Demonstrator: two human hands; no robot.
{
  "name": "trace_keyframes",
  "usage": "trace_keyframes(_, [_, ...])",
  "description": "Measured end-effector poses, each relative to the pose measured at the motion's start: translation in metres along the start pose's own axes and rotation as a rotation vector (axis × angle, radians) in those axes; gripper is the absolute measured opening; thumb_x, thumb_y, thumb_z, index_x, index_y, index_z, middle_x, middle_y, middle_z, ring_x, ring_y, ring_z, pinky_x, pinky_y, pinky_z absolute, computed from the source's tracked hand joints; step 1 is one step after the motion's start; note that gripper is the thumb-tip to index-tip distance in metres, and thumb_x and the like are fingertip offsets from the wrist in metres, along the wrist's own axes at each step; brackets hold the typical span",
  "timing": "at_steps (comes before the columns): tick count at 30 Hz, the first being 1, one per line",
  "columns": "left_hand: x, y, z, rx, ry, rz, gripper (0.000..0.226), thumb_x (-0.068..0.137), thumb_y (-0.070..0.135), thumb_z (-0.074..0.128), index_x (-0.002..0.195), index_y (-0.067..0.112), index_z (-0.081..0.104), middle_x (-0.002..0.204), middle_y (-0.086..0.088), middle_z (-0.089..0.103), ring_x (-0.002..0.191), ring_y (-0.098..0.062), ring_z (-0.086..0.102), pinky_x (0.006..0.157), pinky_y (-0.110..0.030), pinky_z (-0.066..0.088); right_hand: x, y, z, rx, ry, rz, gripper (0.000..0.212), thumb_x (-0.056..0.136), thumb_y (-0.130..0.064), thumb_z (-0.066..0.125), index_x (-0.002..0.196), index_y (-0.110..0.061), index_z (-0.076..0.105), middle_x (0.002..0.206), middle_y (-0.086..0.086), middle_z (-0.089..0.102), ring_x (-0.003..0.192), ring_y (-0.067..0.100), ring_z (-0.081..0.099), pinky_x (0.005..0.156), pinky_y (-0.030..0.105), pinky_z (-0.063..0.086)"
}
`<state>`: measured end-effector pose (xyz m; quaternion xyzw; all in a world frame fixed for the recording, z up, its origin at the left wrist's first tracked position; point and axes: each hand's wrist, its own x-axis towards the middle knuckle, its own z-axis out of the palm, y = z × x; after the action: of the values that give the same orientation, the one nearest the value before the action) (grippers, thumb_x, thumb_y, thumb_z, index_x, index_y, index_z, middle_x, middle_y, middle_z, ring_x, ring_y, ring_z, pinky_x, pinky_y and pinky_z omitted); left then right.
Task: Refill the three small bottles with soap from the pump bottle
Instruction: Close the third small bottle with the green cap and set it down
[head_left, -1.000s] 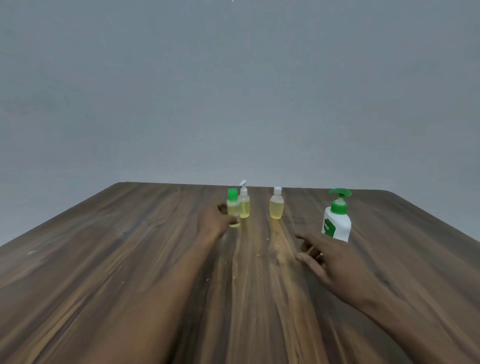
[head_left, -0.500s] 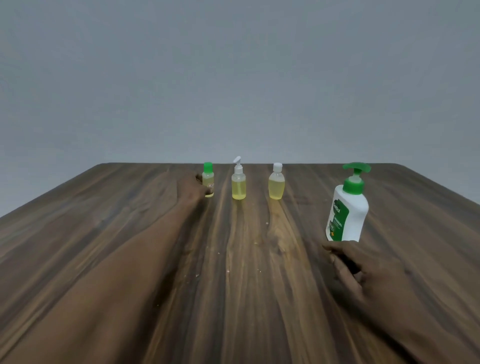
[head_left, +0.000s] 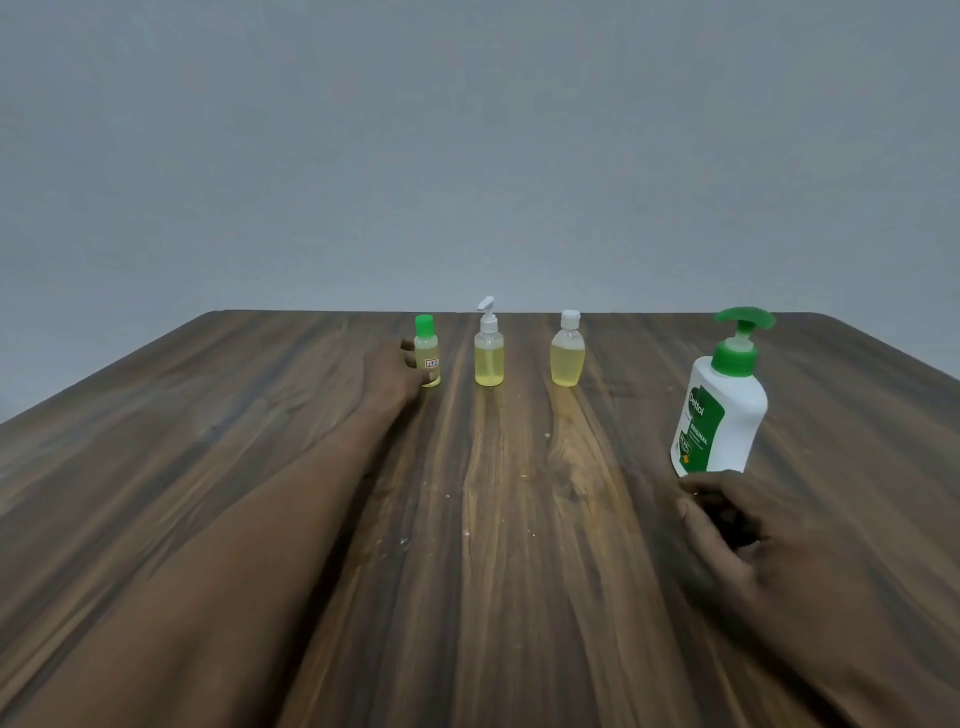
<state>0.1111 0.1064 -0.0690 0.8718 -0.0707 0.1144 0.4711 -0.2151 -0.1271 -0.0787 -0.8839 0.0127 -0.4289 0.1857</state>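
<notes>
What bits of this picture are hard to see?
Head view: small clear bottle with green cap, left side hidden by the left hand; label too small to read.
Head view: white pump bottle with green top, base hidden behind the blurred right hand, so contact is unclear.

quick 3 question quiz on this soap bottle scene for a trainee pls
1. True or false: the Dettol pump bottle stands nearer the camera than the green-capped bottle.
2. Which does the left hand grip? A. green-capped bottle B. small pump-top bottle C. white-capped bottle
3. How many bottles on the table have a green top?

Key: 1 true; 2 A; 3 two
</notes>
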Motion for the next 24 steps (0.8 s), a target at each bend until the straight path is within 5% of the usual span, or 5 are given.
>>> trace_keyframes(6, [-0.003, 0.001, -0.002, 0.057, -0.042, -0.005, 0.051, 0.081, 0.009, 0.082, 0.127, -0.003, 0.064, 0.135, -0.014, 0.063, 0.122, -0.028, 0.060, 0.094, -0.032, 0.043, 0.010, 0.006, -0.008, 0.037, 0.257, 0.376, 0.043, 0.074, -0.035, 0.083, 0.105, -0.020, 0.057, 0.086, -0.001, 0.056, 0.069, 0.024, 0.054, 0.068, 0.032, 0.043])
trace_keyframes(12, [-0.025, 0.010, -0.029, 0.277, -0.066, -0.015, 0.084, 0.082, 0.020, 0.084, 0.147, -0.009, 0.039, 0.143, -0.026, 0.053, 0.130, -0.037, 0.052, 0.101, -0.038, 0.040, 0.033, 0.021, -0.008, 0.004, -0.053, 0.586, 0.096, 0.068, -0.049, 0.085, 0.144, -0.015, 0.038, 0.133, 0.008, 0.056, 0.115, 0.031, 0.059, 0.090, 0.047, 0.050])
trace_keyframes(19, [-0.107, 0.035, -0.074, 0.343, -0.171, 0.034, 0.061, 0.087, 0.016, 0.078, 0.141, 0.002, 0.054, 0.140, -0.016, 0.060, 0.129, -0.030, 0.057, 0.105, -0.034, 0.044, 0.053, 0.035, 0.018, 0.097, -0.061, 0.527, 0.033, 0.077, -0.041, 0.078, 0.099, -0.021, 0.064, 0.090, -0.001, 0.070, 0.080, 0.021, 0.066, 0.071, 0.035, 0.050])
trace_keyframes(22, [-0.147, 0.043, -0.074, 0.271, -0.242, 0.025, 0.049, 0.087, 0.013, 0.078, 0.132, 0.002, 0.062, 0.123, -0.011, 0.067, 0.123, -0.028, 0.061, 0.089, -0.018, 0.045, 0.063, 0.041, 0.021, 0.010, -0.052, 0.533, 0.024, 0.081, -0.034, 0.075, 0.092, -0.016, 0.065, 0.089, 0.007, 0.072, 0.077, 0.026, 0.065, 0.065, 0.031, 0.042])
trace_keyframes(24, [-0.166, 0.047, -0.067, 0.195, -0.271, 0.000, 0.050, 0.089, 0.011, 0.075, 0.136, 0.004, 0.059, 0.132, -0.012, 0.063, 0.127, -0.025, 0.058, 0.097, -0.022, 0.042, 0.075, 0.043, 0.022, -0.023, -0.066, 0.529, 0.028, 0.081, -0.031, 0.076, 0.098, -0.010, 0.069, 0.094, 0.011, 0.073, 0.083, 0.029, 0.068, 0.067, 0.032, 0.047])
